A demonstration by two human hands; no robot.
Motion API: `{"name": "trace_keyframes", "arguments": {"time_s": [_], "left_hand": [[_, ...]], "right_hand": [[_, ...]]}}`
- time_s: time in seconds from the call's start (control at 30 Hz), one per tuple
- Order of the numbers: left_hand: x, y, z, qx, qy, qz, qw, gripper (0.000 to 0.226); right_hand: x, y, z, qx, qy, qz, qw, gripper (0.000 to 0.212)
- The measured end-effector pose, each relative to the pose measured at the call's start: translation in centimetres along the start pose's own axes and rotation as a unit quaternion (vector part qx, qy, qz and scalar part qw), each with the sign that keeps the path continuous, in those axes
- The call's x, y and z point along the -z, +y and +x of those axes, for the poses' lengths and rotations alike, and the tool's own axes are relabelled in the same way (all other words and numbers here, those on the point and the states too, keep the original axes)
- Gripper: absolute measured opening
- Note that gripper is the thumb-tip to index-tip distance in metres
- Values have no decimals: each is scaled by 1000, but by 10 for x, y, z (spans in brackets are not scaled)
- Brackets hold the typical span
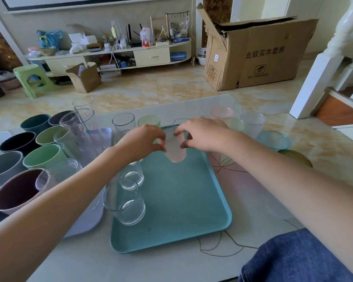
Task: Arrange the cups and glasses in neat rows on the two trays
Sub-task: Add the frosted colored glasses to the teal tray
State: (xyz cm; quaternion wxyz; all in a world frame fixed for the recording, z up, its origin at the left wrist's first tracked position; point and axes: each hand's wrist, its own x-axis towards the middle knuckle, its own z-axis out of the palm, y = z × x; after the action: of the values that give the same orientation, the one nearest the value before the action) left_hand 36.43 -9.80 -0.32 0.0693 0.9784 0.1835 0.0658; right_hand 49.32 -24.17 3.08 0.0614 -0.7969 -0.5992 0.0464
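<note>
My left hand point(146, 139) and right hand point(202, 135) meet over the far end of the teal tray point(181, 200), both grips pinching one frosted cup point(174, 151) between fingertips, its base toward me at 6 o'clock. Clear tumblers point(124, 202) stand in a line along the tray's 9 o'clock edge. Further out at 9 o'clock, coloured mugs point(42, 157) and tall glasses point(80, 129) crowd the grey tray point(86, 222). At 1 to 3 o'clock, loose pastel cups point(253, 121) wait on the table point(293, 143).
</note>
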Motion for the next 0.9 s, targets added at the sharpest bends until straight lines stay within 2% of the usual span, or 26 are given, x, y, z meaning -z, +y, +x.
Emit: {"name": "trace_keyframes", "arguments": {"time_s": [0.07,0.17,0.23,0.3,0.4,0.47,0.53,0.67,0.77,0.8,0.87,0.9], "left_hand": [[0,-9,5,37,4,12,999,20],[-5,-19,7,53,-21,37,998,16],[-10,-22,9,52,-24,73,996,14],[-13,-25,10,60,-21,82,995,13],[-13,-26,11,65,-31,83,994,15],[-11,-27,10,54,-50,73,995,17],[-7,-28,8,58,-37,37,997,24],[2,-29,18,116,85,-25,989,28],[-3,-29,35,130,43,0,991,32],[-7,-27,42,137,25,2,990,34],[-14,-25,56,155,1,3,988,40],[-17,-24,63,163,-9,2,987,42]], "right_hand": [[8,7,-3,-15,18,-9,1000,37],[16,22,-8,-69,60,-24,996,18],[16,32,-8,-120,84,-53,988,18],[14,44,-5,-172,76,-88,978,23],[9,58,-5,-220,22,-100,970,13],[4,62,-6,-227,-11,-97,969,17],[-4,63,-7,-234,-37,-108,965,21],[-18,62,-8,-244,-68,-134,958,31],[-22,66,-9,-248,-80,-116,959,32],[-22,65,-11,-246,-76,-103,961,27],[-21,69,-12,-243,-48,-90,965,4],[-21,72,-11,-243,-33,-88,966,14]]}}
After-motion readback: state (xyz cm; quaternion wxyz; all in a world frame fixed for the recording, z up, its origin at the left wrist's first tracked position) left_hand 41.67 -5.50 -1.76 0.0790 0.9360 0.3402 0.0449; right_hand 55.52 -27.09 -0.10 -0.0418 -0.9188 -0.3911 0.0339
